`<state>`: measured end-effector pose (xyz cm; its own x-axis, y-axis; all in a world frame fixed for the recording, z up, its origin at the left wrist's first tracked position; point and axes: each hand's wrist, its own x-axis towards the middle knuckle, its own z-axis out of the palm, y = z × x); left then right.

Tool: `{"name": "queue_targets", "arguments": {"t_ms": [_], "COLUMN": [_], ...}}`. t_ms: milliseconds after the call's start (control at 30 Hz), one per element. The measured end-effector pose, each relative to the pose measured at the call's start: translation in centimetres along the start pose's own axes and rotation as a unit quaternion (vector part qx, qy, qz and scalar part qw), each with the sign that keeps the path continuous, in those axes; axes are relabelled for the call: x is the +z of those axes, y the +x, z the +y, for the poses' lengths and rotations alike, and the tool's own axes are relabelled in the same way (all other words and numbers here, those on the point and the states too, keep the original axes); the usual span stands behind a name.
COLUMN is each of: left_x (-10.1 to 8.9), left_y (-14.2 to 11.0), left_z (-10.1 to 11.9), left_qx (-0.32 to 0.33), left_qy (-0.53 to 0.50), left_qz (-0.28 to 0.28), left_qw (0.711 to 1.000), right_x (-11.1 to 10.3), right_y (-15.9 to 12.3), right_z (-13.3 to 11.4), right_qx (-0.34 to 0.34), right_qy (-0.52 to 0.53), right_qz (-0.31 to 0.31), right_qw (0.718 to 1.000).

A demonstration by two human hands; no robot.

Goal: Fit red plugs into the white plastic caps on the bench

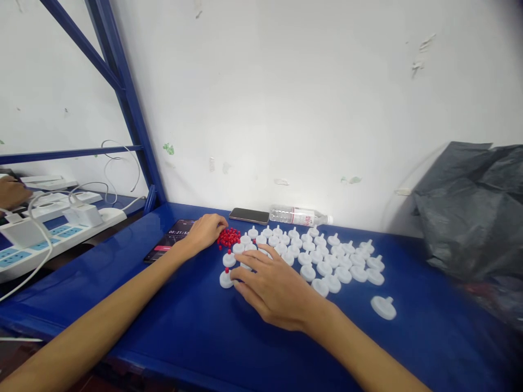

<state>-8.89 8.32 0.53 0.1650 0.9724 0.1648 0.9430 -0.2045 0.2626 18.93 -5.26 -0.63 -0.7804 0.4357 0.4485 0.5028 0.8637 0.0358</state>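
Note:
My left hand point(205, 231) rests on the blue table point(196, 326) with its fingers curled at the left edge of a small pile of red caps point(229, 237); what the fingertips pinch is hidden. My right hand point(273, 286) lies over the near left of a cluster of several white round plastic parts point(327, 257), fingers spread and touching one with a red cap on it point(226, 279). A second red-capped part point(229, 259) sits just behind. One white part point(383, 307) lies apart at the right.
A phone showing a timer point(169, 246) lies left of my left hand; a dark phone point(249, 215) and a lying water bottle point(300, 216) sit by the wall. A black plastic bag point(469, 218) fills the right. Power strips point(49, 231) and another person's hand point(12, 191) are at far left.

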Motion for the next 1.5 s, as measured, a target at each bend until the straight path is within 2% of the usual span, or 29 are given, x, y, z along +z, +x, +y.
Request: {"name": "queue_targets", "arguments": {"t_ms": [300, 467, 533, 667, 767, 900, 1000, 1100, 1233, 1367, 1500], "left_x": [0.2, -0.3, -0.7, -1.3, -1.2, -0.1, 0.7, 0.8, 0.0, -0.4, 0.2], "left_y": [-0.6, -1.0, -1.3, -1.9, -2.7, -4.0, -4.7, -4.8, -4.3, -4.1, -4.1], "left_z": [0.1, 1.0, 1.5, 2.4, 3.0, 4.2, 5.1, 5.4, 5.5, 6.3, 7.2], "left_qx": [0.026, 0.037, 0.05, 0.086, 0.158, 0.283, 0.317, 0.316, 0.319, 0.275, 0.201], "left_qy": [-0.034, -0.048, -0.055, -0.081, -0.119, -0.125, -0.103, -0.091, -0.116, -0.242, -0.391], "left_qz": [0.048, 0.093, 0.112, 0.138, 0.155, 0.118, 0.091, 0.076, 0.043, 0.014, -0.036], "left_qw": [0.998, 0.994, 0.991, 0.983, 0.968, 0.944, 0.938, 0.941, 0.94, 0.93, 0.897], "right_x": [0.1, 0.6, 0.6, 0.2, -0.1, 0.2, 0.5, 0.5, -0.1, -0.7, -0.5], "right_y": [0.3, 0.4, 0.4, 0.5, 0.4, 0.3, 0.2, 0.2, 0.3, 0.6, 1.2], "right_z": [-1.4, -1.4, -1.0, 0.3, 1.3, 2.0, 2.2, 2.4, 3.1, 3.4, 3.1], "right_qx": [0.016, 0.008, 0.007, 0.017, 0.049, 0.085, 0.09, 0.097, 0.076, 0.052, 0.023], "right_qy": [-0.005, -0.012, -0.008, -0.033, -0.068, -0.082, -0.081, -0.081, -0.088, -0.101, -0.127], "right_qz": [-0.027, -0.037, -0.01, 0.082, 0.117, 0.129, 0.146, 0.159, 0.159, 0.157, 0.16], "right_qw": [1.0, 0.999, 1.0, 0.996, 0.99, 0.985, 0.982, 0.979, 0.98, 0.981, 0.979]}}
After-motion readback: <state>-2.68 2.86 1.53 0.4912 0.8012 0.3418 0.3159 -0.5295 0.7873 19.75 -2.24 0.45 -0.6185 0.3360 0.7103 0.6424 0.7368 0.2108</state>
